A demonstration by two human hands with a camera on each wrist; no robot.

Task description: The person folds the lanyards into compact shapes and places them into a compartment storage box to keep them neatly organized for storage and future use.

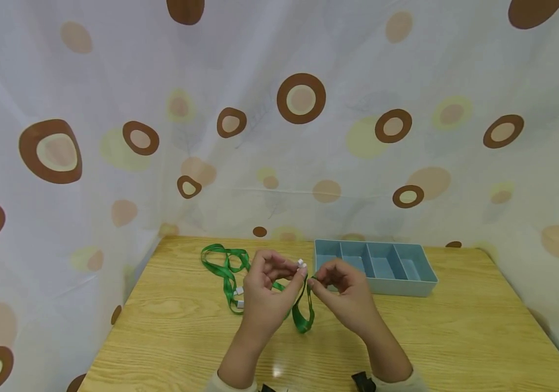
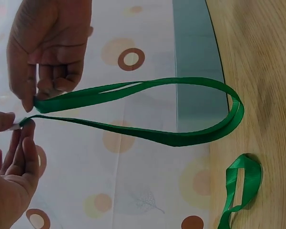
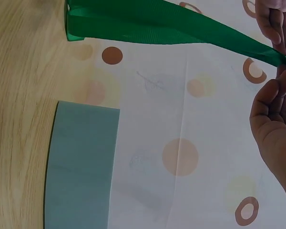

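Observation:
Between the hands hangs a folded green lanyard (image 1: 302, 325), its loop drooping above the wooden table. My left hand (image 1: 265, 288) pinches it by the end with a small white plastic clip (image 1: 301, 263), between thumb and fingertips. Close by on the right, my right hand (image 1: 350, 296) pinches the green strap between thumb and index finger. In the left wrist view the strap (image 2: 176, 139) makes a long narrow loop from both sets of fingertips. The right wrist view shows the strap (image 3: 143, 24) running flat toward the fingers.
More green lanyards (image 1: 217, 268) lie loosely tangled on the table left of the hands, with white clips (image 1: 239, 291). A blue-grey tray (image 1: 401, 287) with several compartments stands behind the right hand. A patterned curtain (image 1: 279, 152) closes off the back and sides.

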